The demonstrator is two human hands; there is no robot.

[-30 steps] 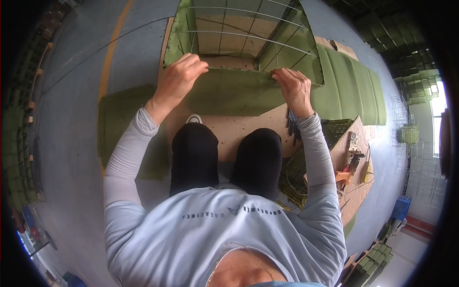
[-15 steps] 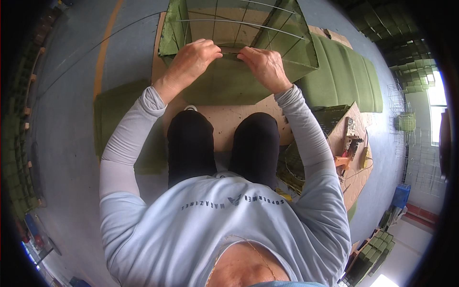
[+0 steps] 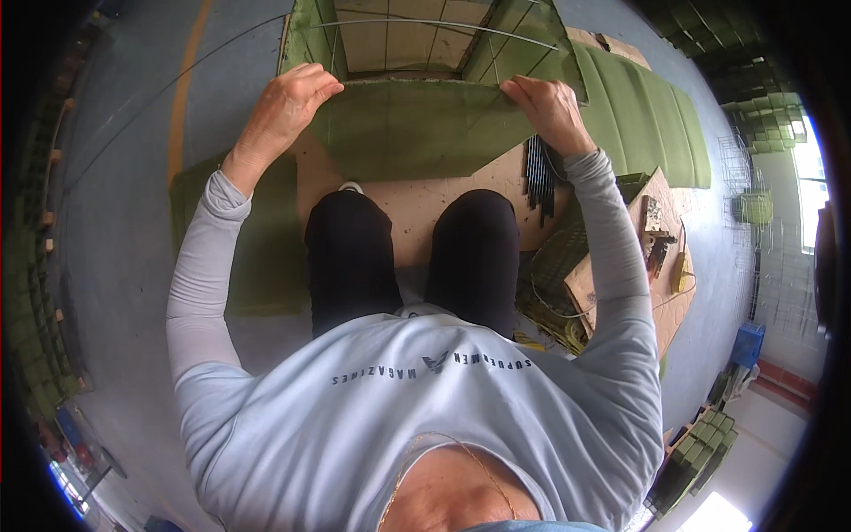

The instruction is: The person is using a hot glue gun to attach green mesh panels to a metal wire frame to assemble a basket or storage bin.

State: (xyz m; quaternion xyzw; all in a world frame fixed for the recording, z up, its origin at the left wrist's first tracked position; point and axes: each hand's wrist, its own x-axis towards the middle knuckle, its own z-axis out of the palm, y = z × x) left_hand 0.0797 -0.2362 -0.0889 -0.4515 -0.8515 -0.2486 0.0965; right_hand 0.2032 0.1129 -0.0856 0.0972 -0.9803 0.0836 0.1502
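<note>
A box-shaped wire frame with green mesh fabric walls stands in front of my knees. Its near side is a green fabric panel, whose upper edge runs between my hands. My left hand is closed in a pinch on that edge near the left corner. Toward the right corner, my right hand pinches the same edge between thumb and fingers. A thin metal wire spans the box just beyond the panel, apart from both hands.
Cardboard lies under the box. Dark thin rods lie below my right hand. A folded green fabric pile sits at right, a green sheet at left. A hand tool rests on a board by my right arm.
My hands have slid apart along the fabric edge from near its middle, the left going left and the right going right. The dark rods have come into sight.
</note>
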